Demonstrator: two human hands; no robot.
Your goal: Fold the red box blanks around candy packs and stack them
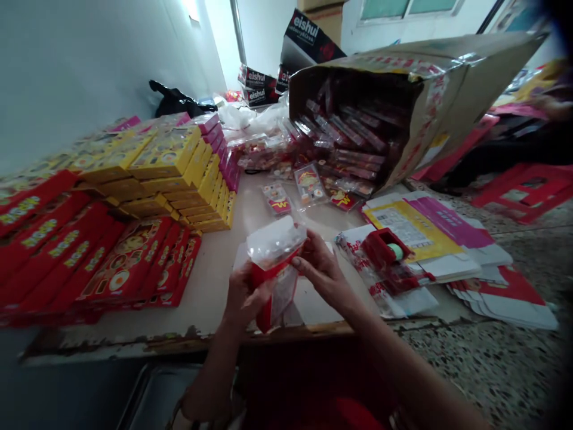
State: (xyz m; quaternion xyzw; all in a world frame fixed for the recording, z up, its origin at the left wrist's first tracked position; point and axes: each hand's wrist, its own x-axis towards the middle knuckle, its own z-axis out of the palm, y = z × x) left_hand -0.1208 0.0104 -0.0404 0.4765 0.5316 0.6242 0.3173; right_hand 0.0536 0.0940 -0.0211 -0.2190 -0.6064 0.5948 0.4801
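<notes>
Two hands, the left hand (242, 292) and the right hand (324, 272), grasp a red carton (265, 276) at the table's near edge, its white flap raised; blur and glare make its contents hard to tell, and several fingertips are hidden behind it. The large cardboard box (452, 113), tipped on its side, keeps its deepest contents in shadow. At left, red boxes (129, 257) run out of view beside yellow boxes (165, 155). The pale table (210, 280) has a chipped, worn front edge; at right on it, a red tape dispenser (385, 248) stands beside flattened cartons (412, 230). Beyond lie a speckled floor (474, 364), a blurred red stool (528, 194), a pale wall (89, 71) and a cut-off window (403, 8).
</notes>
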